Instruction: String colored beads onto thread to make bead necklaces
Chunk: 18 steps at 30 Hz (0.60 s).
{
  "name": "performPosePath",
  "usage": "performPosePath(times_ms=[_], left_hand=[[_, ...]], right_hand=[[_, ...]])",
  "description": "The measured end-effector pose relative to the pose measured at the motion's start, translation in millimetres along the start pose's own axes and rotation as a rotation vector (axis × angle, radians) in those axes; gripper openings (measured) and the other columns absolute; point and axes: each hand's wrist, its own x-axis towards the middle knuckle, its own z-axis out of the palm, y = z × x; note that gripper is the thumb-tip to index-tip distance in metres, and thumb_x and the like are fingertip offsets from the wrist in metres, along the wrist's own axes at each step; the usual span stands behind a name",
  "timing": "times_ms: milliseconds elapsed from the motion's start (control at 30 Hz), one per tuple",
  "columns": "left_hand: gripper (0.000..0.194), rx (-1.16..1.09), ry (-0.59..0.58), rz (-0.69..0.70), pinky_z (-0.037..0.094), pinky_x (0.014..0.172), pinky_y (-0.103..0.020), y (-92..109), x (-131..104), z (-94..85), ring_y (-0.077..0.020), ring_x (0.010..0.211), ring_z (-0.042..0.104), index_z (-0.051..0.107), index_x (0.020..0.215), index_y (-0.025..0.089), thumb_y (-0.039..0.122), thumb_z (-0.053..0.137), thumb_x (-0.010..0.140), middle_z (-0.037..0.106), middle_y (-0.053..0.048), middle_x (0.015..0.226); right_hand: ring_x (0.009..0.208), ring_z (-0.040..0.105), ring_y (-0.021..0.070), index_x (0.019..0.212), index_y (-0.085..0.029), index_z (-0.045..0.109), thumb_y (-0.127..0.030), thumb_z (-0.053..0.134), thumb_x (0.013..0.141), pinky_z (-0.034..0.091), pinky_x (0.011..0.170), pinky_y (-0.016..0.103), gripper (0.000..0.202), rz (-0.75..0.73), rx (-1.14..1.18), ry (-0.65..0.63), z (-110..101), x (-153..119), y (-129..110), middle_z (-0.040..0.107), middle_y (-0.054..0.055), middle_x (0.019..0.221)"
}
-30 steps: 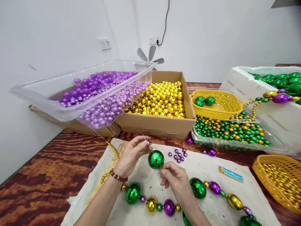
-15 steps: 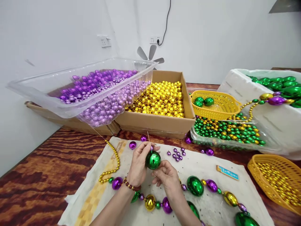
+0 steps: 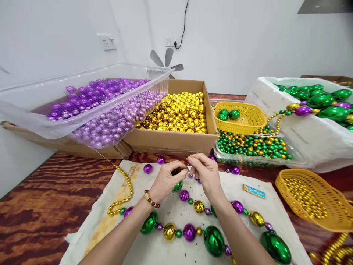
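Note:
My left hand, with a beaded bracelet at the wrist, is closed in a pinch above the cloth. A thin thread shows between its fingertips and those of my right hand, also pinched. Just under my left hand hangs or lies a large green bead, partly hidden by the fingers. A strand of purple, gold and green beads runs across the cloth, with a big green bead and a gold bead. Small gold beads curve along the left.
Behind stand a clear tub of purple beads and a cardboard box of gold beads. To the right are a yellow basket, a white foam box, and another yellow basket. A blue label lies on the cloth.
My right hand has moved up from below the large green bead to the thread beside my left fingertips. More of the strand now shows on the cloth. The view has shifted rightward.

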Motion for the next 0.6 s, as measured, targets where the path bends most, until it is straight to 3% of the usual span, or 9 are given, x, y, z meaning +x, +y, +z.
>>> performPosePath(times_ms=[133,200,300,467,600], left_hand=[[0.017,0.089,-0.062,-0.018,0.041,0.065,-0.024,-4,-2,-4.8,-0.0138,0.066,0.054,0.068,0.073,0.017,0.022,0.057,0.084,0.063,-0.001,0.068],[0.019,0.06,-0.052,-0.036,0.041,0.065,-0.025,-4,-1,-6.4,-0.0147,0.065,0.055,0.07,0.074,0.018,0.025,0.056,0.085,0.063,-0.002,0.068],[0.022,-0.008,-0.076,-0.052,0.042,0.064,-0.026,-2,4,-6.6,-0.0163,0.067,0.056,0.071,0.073,0.018,0.028,0.055,0.085,0.065,-0.003,0.07],[0.021,0.056,-0.113,-0.031,0.039,0.061,-0.025,0,7,-8.9,-0.0148,0.062,0.053,0.071,0.073,0.018,0.027,0.055,0.083,0.062,-0.001,0.066],[0.019,0.145,-0.12,-0.026,0.039,0.062,-0.025,-11,1,-10.2,-0.0153,0.065,0.055,0.072,0.076,0.019,0.025,0.055,0.084,0.064,-0.002,0.069]], right_hand=[[0.051,0.054,0.0067,0.084,-0.02,0.063,-0.033,0.06,0.088,0.037,0.043,0.016,0.014,-0.055,0.086,0.133,-7,2,-4,0.064,-0.003,0.074],[0.05,0.056,0.0083,0.085,-0.019,0.065,-0.032,0.064,0.084,0.04,0.042,0.017,0.013,-0.008,0.089,0.065,-8,-2,1,0.066,-0.001,0.074],[0.046,0.055,0.01,0.081,-0.016,0.065,-0.027,0.067,0.081,0.038,0.04,0.018,0.011,0.056,0.058,-0.055,-3,-11,12,0.062,-0.002,0.058],[0.05,0.062,0.0086,0.09,-0.021,0.051,-0.032,0.05,0.095,0.039,0.043,0.017,0.012,0.018,0.073,-0.069,2,-14,16,0.066,-0.001,0.081],[0.053,0.065,0.0115,0.091,-0.023,0.046,-0.032,0.045,0.098,0.04,0.042,0.016,0.012,0.006,0.091,-0.067,-4,-13,7,0.064,-0.003,0.073]])
